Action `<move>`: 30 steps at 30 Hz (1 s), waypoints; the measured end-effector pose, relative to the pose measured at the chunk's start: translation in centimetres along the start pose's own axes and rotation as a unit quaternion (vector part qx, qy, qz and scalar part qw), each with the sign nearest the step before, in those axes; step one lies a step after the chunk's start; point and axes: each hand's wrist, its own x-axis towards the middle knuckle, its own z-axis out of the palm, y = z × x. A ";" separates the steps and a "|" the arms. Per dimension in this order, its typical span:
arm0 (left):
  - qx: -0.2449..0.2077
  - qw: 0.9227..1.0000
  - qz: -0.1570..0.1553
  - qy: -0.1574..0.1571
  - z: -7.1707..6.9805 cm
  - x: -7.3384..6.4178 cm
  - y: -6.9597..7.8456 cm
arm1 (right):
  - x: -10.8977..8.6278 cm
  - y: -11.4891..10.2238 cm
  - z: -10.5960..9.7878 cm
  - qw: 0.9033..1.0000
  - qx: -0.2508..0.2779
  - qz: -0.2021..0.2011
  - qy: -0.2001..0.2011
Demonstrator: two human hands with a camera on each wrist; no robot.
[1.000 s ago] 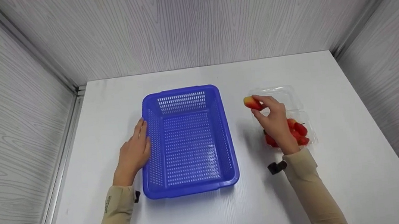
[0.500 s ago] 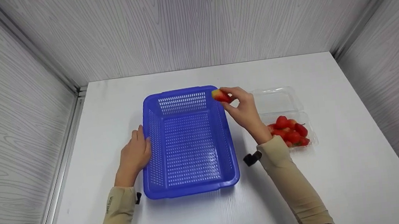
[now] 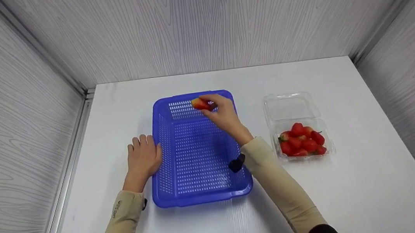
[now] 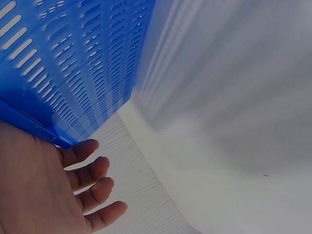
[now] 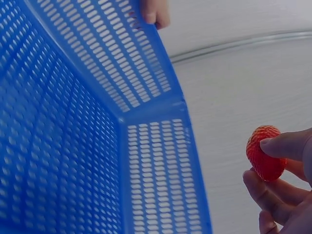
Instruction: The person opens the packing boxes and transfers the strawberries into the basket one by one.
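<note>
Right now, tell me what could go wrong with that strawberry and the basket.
The strawberry is pinched in the right hand's thumb and fingers above the far part of the blue basket; it might slip or strike the rim.
The left hand touches the basket's left rim, apparently not gripping it, so a knock could shift it.
The black wrist device shows over the basket's right side and might catch if lowered.

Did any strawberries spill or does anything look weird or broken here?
Nothing stands out. The blue basket sits flat with no cracks I can see. The strawberries are inside the open clear box, and the right hand pinches another strawberry. I see no spill.
</note>
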 end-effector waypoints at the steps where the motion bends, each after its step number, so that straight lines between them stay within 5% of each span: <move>1: 0.002 1.000 0.001 0.002 0.0 0.0 0.0 | 0.1 0.1 0.6 1.000 -0.003 0.016 -0.008; 9: 0.010 1.000 0.019 0.011 0.5 -0.1 0.3 | 0.2 2.4 5.4 0.988 -0.003 0.143 -0.054; 14: 0.020 1.000 0.011 0.010 0.3 -0.1 0.0 | 0.1 4.2 8.6 0.982 0.011 0.173 -0.077; 19: 0.017 1.000 0.011 0.008 0.2 -0.1 -0.2 | -0.1 5.1 10.5 0.983 0.006 0.158 -0.095; 30: 0.010 1.000 0.011 0.005 0.2 0.1 -0.2 | -1.0 6.0 11.1 0.979 -0.124 0.096 -0.127</move>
